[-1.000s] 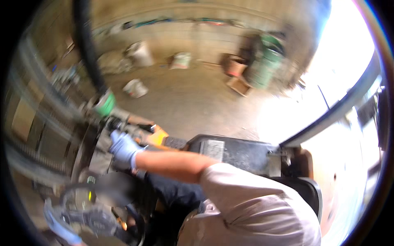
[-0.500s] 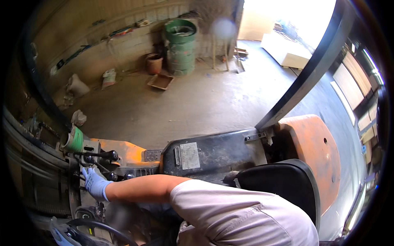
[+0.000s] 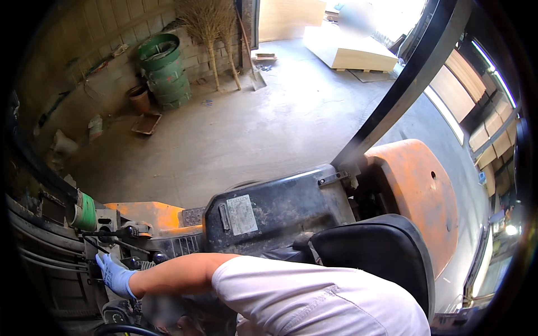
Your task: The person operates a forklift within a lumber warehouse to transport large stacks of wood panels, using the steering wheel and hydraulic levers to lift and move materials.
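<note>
My right hand (image 3: pixel 116 277), in a light blue glove, reaches left across the forklift's controls. Its visible fingers point up and lie apart beside the control levers; its far side is hidden, and I cannot tell whether it touches one. A black lever knob (image 3: pixel 131 231) stands above the hand, and another black knob (image 3: pixel 161 257) sits close to my wrist. Below, at the lower edge, part of the black steering wheel (image 3: pixel 126 329) shows. My left hand is out of the picture.
Behind my arm are the black engine cover (image 3: pixel 280 201), the black seat (image 3: pixel 375 246) and the orange rear body (image 3: pixel 423 190). A dark post (image 3: pixel 403 89) rises at the right. A green drum (image 3: pixel 168 78), brooms (image 3: pixel 210 45) and a stack of boards (image 3: pixel 350 50) stand beyond.
The view has swung to the right, so the drum and boards sit further left. My left hand, at the steering wheel before, has left the picture. My right hand stays by the levers.
</note>
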Motion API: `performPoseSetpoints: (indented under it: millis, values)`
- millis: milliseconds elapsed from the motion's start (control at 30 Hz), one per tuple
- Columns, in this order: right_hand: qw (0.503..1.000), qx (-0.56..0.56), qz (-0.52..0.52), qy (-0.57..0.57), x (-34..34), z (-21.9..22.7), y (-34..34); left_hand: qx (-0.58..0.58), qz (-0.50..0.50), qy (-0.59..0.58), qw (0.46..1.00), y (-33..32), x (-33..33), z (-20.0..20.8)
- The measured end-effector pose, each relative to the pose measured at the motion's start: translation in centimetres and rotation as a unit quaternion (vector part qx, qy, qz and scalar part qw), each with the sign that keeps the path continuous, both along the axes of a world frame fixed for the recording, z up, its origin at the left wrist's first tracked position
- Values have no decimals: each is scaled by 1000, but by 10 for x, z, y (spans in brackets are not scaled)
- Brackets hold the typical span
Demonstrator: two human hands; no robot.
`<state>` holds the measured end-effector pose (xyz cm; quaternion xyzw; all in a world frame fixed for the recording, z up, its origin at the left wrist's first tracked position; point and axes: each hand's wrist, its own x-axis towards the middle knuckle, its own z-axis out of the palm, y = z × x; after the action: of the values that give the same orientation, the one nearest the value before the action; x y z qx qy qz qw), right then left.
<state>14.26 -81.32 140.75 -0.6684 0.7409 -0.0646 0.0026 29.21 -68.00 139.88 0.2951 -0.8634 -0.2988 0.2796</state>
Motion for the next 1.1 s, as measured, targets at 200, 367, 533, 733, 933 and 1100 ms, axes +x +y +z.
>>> performPoseSetpoints:
  millis: [200, 367, 533, 733, 933, 1100]
  values:
    - [996, 66, 59, 20, -18, -5, 29, -2, -46, 51, 998, 4, -89, -1]
    - [998, 33, 30, -41, -26, -4, 37, -20, -39, 52, 998, 22, -67, -2]
    - [999, 7, 42, -1, -23, -21, 33, -38, 45, 42, 997, 45, 34, 1]
    - [1000, 15, 5, 9, -35, 2, 58, -116, 151, 48, 981, 100, 170, 21]
    - [1000, 14, 6, -15, -32, 10, 65, 32, -70, 24, 997, 62, 53, 44]
    - [995, -76, 64, -12, -2, -7, 27, 89, 168, 204, 960, -94, 75, 27]
